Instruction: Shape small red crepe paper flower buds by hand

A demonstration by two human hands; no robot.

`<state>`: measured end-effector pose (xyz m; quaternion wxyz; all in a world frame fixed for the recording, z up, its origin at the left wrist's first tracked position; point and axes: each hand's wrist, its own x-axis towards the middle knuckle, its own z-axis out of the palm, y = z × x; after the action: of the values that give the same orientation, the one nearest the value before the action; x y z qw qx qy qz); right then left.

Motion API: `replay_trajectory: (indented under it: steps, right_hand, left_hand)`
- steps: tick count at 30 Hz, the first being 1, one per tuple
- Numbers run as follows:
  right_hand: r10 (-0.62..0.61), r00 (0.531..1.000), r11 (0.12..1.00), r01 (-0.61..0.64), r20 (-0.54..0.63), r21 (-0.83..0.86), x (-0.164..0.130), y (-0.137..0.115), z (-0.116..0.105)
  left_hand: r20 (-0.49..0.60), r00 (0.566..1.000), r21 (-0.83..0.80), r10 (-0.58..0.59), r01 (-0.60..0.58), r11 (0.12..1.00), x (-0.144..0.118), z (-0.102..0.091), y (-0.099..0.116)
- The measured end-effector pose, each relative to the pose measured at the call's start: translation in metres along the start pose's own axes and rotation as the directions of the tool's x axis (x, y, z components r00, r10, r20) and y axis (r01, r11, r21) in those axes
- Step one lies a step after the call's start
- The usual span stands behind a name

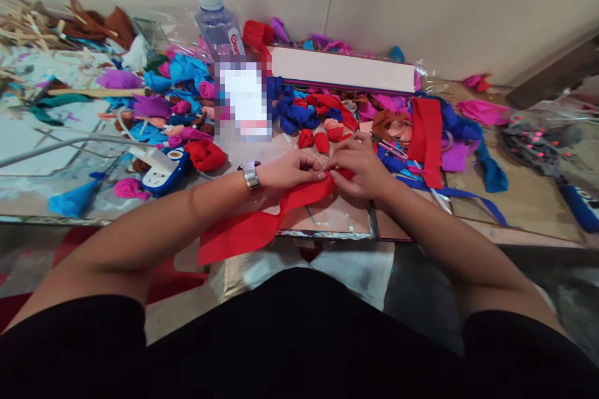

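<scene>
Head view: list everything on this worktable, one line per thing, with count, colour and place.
red fabric strip: one, red, pinched in both hands, tail hanging over the table's front edge
small rolled fabric pieces: three or so, red, just beyond the hands
loose fabric scraps: many, blue, purple, pink, red, heaped across the back
folded red strip: one, red, right of the hands
water bottle: one, clear with white cap, back centre
long box: one, pale, against the wall
wooden sticks: a pile, tan, far left corner
table: one, brownish
left hand: wristwatch on the wrist, on the strip
right hand: on the strip
</scene>
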<state>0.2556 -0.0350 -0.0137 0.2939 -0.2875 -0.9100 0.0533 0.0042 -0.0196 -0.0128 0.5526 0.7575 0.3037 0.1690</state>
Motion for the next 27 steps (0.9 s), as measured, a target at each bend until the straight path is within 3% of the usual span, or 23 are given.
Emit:
replay_trajectory:
  steps: [5,13,18,20,23,27]
  right_hand:
    - [0.041,0.999,0.999,-0.041,0.030,0.007,0.001,-0.001,-0.001]
    - [0.062,0.998,0.998,-0.061,0.012,-0.031,0.002,-0.001,-0.002]
    - [0.107,0.994,0.991,-0.108,-0.011,-0.074,0.002,0.003,-0.004]
    - [0.109,0.994,0.989,-0.110,-0.008,-0.094,0.002,0.004,-0.007]
    - [0.103,0.995,0.987,-0.105,-0.018,-0.126,0.002,0.006,-0.010]
    - [0.115,0.993,0.984,-0.115,-0.010,-0.138,0.001,0.005,-0.009]
  left_hand:
    - [0.005,1.000,0.030,0.011,-0.012,0.999,0.001,-0.005,-0.002]
    - [-0.149,0.986,0.081,0.073,-0.061,0.995,-0.001,-0.003,0.007]
    - [-0.136,0.987,0.253,0.091,-0.054,0.966,-0.003,-0.006,0.007]
    - [-0.186,0.976,0.422,0.113,-0.024,0.906,-0.003,-0.008,0.006]
    - [-0.262,0.945,0.681,0.194,0.039,0.732,-0.005,-0.012,0.009]
    - [-0.254,0.930,0.810,0.267,0.054,0.584,-0.007,-0.015,0.013]
